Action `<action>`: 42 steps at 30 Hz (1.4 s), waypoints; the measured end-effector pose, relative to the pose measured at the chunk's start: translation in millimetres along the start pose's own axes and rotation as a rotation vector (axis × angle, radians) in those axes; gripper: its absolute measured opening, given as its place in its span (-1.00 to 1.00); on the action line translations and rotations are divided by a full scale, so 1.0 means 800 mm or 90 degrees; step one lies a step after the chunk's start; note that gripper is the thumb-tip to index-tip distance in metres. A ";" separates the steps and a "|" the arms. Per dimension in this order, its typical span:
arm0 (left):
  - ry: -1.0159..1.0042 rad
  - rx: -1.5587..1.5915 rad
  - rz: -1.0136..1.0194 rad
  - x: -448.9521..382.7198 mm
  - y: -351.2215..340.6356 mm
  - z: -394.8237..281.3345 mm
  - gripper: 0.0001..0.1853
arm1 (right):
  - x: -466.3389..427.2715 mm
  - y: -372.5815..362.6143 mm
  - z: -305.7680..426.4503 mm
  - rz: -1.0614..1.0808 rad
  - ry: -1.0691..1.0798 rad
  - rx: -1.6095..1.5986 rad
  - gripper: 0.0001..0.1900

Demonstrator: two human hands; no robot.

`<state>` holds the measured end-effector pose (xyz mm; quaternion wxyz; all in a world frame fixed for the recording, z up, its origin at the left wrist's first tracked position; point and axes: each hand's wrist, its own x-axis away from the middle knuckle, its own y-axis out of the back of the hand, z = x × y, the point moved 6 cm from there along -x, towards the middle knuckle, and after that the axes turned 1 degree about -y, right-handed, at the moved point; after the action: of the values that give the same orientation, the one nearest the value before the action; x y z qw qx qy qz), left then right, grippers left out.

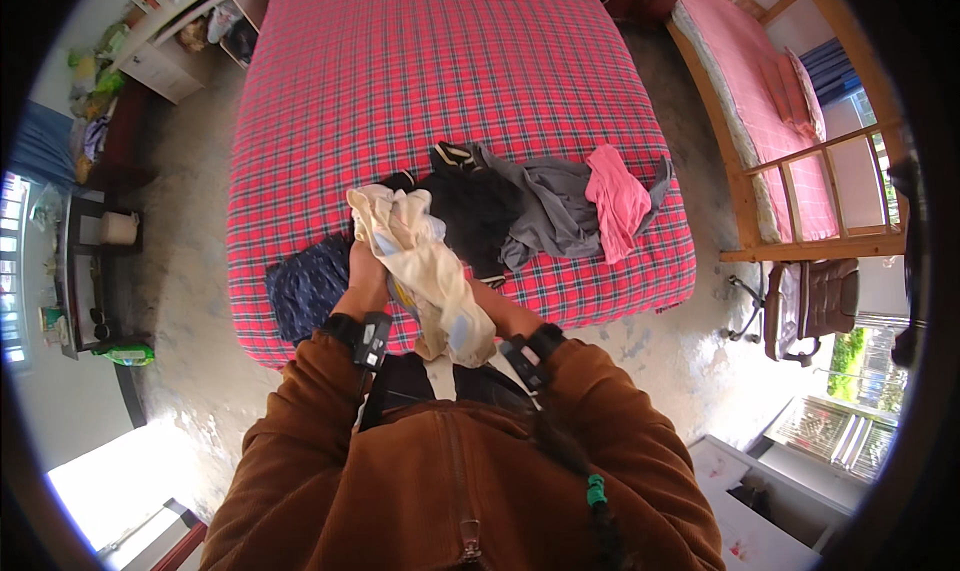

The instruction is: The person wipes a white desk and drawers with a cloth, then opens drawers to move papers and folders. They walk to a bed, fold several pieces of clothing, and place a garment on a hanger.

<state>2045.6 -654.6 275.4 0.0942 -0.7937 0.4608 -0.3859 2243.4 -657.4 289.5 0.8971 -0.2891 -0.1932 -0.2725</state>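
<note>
A cream garment (420, 263) with pale blue patches hangs bunched between my two hands, over the near edge of the bed. My left hand (367, 271) grips its left side, the fingers partly covered by cloth. Most of my right hand (484, 293) is hidden behind the garment, so its fingers cannot be made out. Beside my left wrist lies a dark navy patterned cloth (307, 286). Just beyond the cream garment is a black garment (476, 211) with light trim. A grey garment (559, 203) touches it on the right, with a pink cloth (619, 203) lying partly on top.
Red plaid fabric covers the bed (442, 68). At right stand a wooden bed frame (750, 188) with pink bedding and a brown office chair (814, 301). A dark shelf unit (75, 271) is along the left wall, and a pale desk (169, 68) at the far left.
</note>
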 end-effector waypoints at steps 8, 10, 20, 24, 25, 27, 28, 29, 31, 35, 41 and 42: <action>-0.440 -0.730 0.310 0.097 -0.154 -0.058 -0.73 | 0.037 0.071 0.090 0.063 0.047 -0.331 -0.29; -0.471 -0.923 0.392 0.119 -0.184 -0.043 -0.69 | 0.037 0.053 0.124 0.051 0.117 -0.409 -0.35; -0.329 -0.563 0.306 0.124 -0.210 -0.059 -0.72 | 0.068 0.092 0.226 -0.151 0.190 -0.469 -0.48; -0.089 -0.138 0.267 0.108 -0.206 -0.051 -0.56 | 0.087 0.078 0.249 -0.034 0.204 -0.459 -0.47; -0.054 -0.258 0.304 0.106 -0.214 -0.045 -0.49 | 0.090 0.074 0.254 -0.023 0.209 -0.442 -0.46; -0.001 -0.272 0.426 0.119 -0.239 -0.024 -0.42 | 0.094 0.068 0.262 -0.012 0.225 -0.405 -0.45; 0.032 -0.340 0.412 0.119 -0.240 -0.017 -0.46 | 0.096 0.067 0.266 -0.015 0.236 -0.383 -0.45; -0.029 -0.360 0.373 0.117 -0.245 -0.022 -0.49 | 0.094 0.068 0.272 -0.028 0.251 -0.355 -0.44; -0.106 -0.354 0.281 0.112 -0.248 -0.034 -0.54 | 0.090 0.073 0.278 -0.060 0.252 -0.316 -0.43; -0.265 -0.171 0.119 0.094 -0.230 -0.097 -0.60 | 0.089 0.063 0.294 0.034 0.301 -0.190 -0.41; -0.411 -0.342 0.058 0.094 -0.227 -0.122 -0.51 | 0.092 0.042 0.261 0.093 0.200 -0.354 -0.46; -0.419 -0.344 0.052 0.093 -0.226 -0.123 -0.51 | 0.088 0.054 0.260 -0.026 0.223 -0.232 -0.49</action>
<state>2116.7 -593.3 472.9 0.0401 -0.8519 0.5215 0.0264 2285.1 -524.3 465.0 0.8441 -0.3906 0.0119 -0.3671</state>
